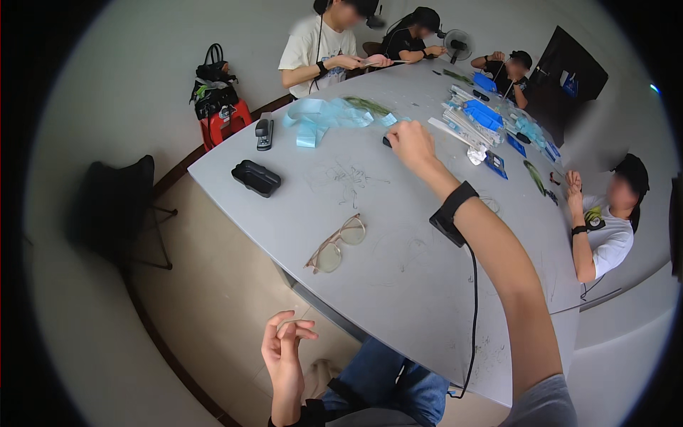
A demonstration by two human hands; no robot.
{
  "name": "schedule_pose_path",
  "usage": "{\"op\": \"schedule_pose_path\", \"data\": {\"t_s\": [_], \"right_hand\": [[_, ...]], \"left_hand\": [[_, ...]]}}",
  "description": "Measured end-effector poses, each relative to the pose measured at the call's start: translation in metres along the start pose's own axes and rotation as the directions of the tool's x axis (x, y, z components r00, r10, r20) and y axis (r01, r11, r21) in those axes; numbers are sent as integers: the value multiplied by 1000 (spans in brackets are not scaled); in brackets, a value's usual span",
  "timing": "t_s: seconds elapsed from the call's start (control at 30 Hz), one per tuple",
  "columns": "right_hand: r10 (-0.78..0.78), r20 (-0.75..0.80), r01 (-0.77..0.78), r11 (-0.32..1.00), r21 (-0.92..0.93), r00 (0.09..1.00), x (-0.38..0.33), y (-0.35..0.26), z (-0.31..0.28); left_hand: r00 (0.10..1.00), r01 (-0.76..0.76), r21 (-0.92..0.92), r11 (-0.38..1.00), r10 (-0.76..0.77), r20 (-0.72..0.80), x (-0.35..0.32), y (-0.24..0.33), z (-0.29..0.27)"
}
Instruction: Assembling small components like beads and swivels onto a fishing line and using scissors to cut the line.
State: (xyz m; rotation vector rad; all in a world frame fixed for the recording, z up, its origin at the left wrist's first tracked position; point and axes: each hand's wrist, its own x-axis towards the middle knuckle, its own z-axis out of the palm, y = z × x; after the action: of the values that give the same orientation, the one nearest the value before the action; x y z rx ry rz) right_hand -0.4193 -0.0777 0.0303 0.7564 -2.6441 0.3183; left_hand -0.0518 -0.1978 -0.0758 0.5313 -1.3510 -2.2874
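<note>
Pale blue ribbon strips (324, 117) lie loose across the far part of the grey worktop (398, 277). The right hand (410, 144) reaches out beside them, fingers curled over a small dark object (386, 141) at the ribbon's end; how firmly it grips I cannot tell. The left hand (283, 350) hangs off the worktop's near edge, fingers loosely open, holding nothing. Clear-framed glasses (336, 244) rest between the two hands, near a black case (256, 178).
</note>
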Motion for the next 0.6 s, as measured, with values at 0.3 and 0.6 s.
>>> {"op": "schedule_pose_path", "data": {"t_s": [0.3, 0.6], "right_hand": [[68, 227, -55, 997, -63, 972, 12, 1, 82], [-469, 176, 350, 817, 458, 865, -165, -26, -122]], "left_hand": [[1000, 3, 137, 991, -5, 17, 0, 0, -2], [953, -38, 177, 983, -17, 302, -4, -3, 30]]}}
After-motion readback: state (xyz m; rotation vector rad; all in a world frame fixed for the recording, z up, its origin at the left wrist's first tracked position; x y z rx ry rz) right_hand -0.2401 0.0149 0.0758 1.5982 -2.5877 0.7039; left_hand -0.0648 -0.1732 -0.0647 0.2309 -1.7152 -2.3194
